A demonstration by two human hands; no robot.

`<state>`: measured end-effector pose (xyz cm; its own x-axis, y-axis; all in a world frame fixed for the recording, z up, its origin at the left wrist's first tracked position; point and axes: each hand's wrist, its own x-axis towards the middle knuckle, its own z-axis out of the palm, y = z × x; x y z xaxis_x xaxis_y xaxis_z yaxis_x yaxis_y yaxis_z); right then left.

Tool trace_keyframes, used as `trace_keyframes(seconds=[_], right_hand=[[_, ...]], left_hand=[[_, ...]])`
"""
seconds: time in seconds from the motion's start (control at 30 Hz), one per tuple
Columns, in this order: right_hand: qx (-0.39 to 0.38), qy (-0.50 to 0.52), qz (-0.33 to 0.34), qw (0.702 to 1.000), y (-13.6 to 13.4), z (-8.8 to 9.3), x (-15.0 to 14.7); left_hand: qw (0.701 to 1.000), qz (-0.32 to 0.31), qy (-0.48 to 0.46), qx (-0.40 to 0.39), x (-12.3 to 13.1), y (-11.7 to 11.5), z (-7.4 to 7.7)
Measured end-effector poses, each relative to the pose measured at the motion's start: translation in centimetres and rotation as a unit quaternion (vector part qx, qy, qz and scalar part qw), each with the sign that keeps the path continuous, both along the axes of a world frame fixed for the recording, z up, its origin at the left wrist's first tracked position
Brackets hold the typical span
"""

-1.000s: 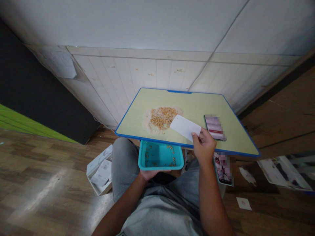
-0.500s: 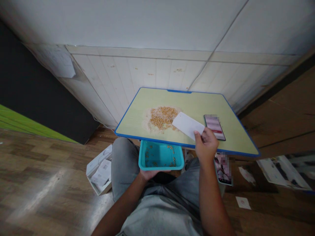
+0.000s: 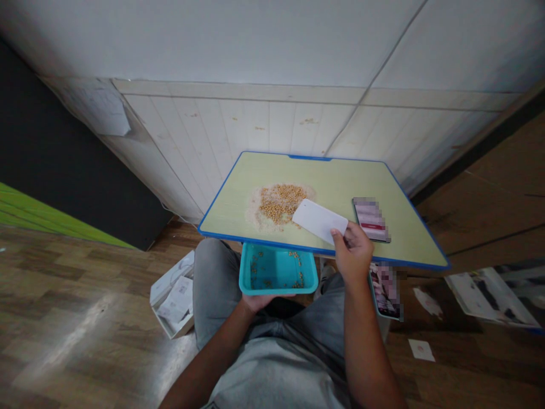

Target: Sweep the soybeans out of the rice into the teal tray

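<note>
My right hand (image 3: 353,253) pinches a white card (image 3: 318,220) by its near corner; the card's far edge lies against a heap of yellow beans mixed with white grains (image 3: 279,204) on the small green table (image 3: 332,182). My left hand (image 3: 258,302) reaches under a teal tray (image 3: 279,271) and holds it just below the table's near edge; its fingers are mostly hidden by the tray. A few beans lie in the tray.
A phone (image 3: 370,218) lies on the table right of the card. An open white box (image 3: 174,295) sits on the wooden floor at my left. Another phone or printed sheet (image 3: 385,289) hangs by my right knee, and papers (image 3: 489,295) lie on the floor at right. A panelled wall stands behind the table.
The card swung a little away from the heap and has come back left against its edge. The tray and my left hand stayed put.
</note>
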<state>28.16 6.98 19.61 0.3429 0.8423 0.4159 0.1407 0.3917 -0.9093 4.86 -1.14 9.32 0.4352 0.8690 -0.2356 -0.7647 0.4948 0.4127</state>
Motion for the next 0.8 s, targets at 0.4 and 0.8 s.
trace_keyframes(seconds=[0.4, 0.8], right_hand=[[-0.006, -0.005, 0.011, 1.0, -0.31, 0.08, -0.2], [-0.012, -0.011, 0.023, 1.0, -0.46, 0.0, -0.43]], left_hand=[[1.0, -0.011, -0.002, 0.012, 0.09, 0.19, -0.22], [1.0, -0.016, 0.0, -0.008, -0.05, 0.1, -0.3]])
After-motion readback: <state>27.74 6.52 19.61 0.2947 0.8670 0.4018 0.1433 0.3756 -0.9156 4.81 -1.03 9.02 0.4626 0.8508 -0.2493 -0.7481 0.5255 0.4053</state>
